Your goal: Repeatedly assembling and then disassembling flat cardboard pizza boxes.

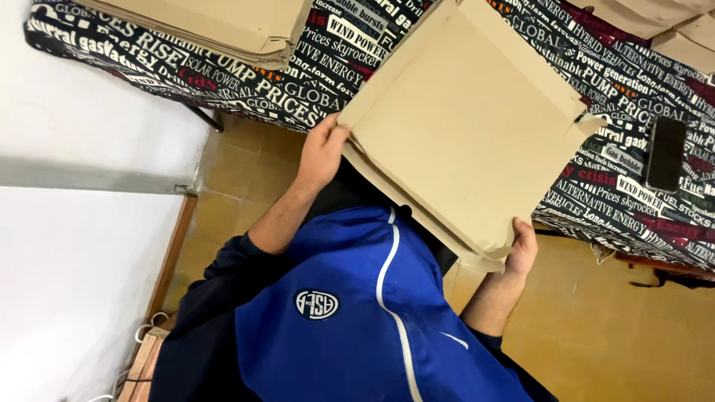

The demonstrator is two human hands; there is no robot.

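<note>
At opposite corners, left hand (322, 152) and right hand (521, 249) grip cardboard box (465, 119).

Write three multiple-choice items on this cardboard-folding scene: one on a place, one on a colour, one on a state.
1. Where does the dark phone lie?
A. On the printed tablecloth
B. On the floor
C. On the cardboard stack

2. What colour is the person's jacket front?
A. Red
B. Blue
C. Green

3. How is the flat cardboard box held?
A. By one hand only
B. By no hand
C. By both hands at opposite edges

Answers: 1 A, the phone rests on the tablecloth at the right. 2 B, blue with a white stripe. 3 C, the left hand and right hand each grip an edge.
</note>
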